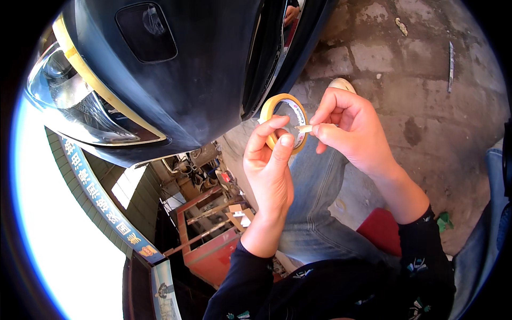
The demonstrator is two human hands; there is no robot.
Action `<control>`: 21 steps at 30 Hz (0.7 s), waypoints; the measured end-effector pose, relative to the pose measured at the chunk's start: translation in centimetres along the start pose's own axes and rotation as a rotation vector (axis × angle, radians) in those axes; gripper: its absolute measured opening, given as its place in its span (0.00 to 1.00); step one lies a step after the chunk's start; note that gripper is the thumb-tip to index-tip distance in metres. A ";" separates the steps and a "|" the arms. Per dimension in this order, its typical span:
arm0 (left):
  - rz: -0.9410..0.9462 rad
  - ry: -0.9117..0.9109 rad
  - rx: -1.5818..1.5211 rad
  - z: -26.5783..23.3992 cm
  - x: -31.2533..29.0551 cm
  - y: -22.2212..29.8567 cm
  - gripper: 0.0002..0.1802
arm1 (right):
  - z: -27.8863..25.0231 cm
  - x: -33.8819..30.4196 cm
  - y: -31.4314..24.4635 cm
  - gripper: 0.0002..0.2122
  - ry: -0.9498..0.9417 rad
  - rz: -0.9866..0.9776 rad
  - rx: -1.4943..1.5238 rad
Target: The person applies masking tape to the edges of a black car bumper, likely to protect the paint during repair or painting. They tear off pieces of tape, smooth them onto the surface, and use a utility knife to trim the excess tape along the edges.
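Note:
My left hand (pixel 271 170) grips a roll of yellow masking tape (pixel 268 109), its fingers and thumb closed on the lower left of the ring. Just to the right, my right hand (pixel 349 125) pinches a small pale piece (pixel 304 128), likely of tape, between thumb and fingertips. That piece lies in front of the roll's printed inner core; whether it joins the roll I cannot tell. Beyond my hands is a dark car bumper (pixel 208 69). A strip of yellow tape (pixel 101 85) runs along its edge beside the clear headlight (pixel 80 106).
My jeans-clad leg (pixel 314 202) is bent under my hands, near a dark red seat (pixel 381 232). Worn stone paving (pixel 421 106) spreads to the right, with a thin strip (pixel 451 66) on it. A red metal frame (pixel 213 256) and clutter stand at lower left.

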State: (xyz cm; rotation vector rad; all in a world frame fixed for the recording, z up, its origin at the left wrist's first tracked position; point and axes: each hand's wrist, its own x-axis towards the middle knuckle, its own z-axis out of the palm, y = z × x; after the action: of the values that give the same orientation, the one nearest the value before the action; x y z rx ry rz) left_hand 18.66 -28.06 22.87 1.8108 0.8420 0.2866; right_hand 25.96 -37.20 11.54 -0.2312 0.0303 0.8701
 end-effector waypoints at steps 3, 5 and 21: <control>-0.005 0.037 0.027 -0.1 -0.2 -0.1 0.12 | 0.0 -0.2 0.6 0.03 -0.030 0.015 -0.007; -0.011 0.032 0.027 0.1 0.0 -0.5 0.10 | -0.3 -0.2 0.9 0.03 -0.037 0.022 -0.020; -0.081 -0.028 -0.176 -0.8 -1.1 0.8 0.06 | -4.5 8.5 -2.1 0.04 0.568 -0.801 -0.287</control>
State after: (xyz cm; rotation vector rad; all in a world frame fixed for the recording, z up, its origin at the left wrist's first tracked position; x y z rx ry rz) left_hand 17.73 -28.29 24.11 1.6103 0.8418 0.2732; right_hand 33.31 -33.07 6.50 -0.6995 0.3220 -0.0135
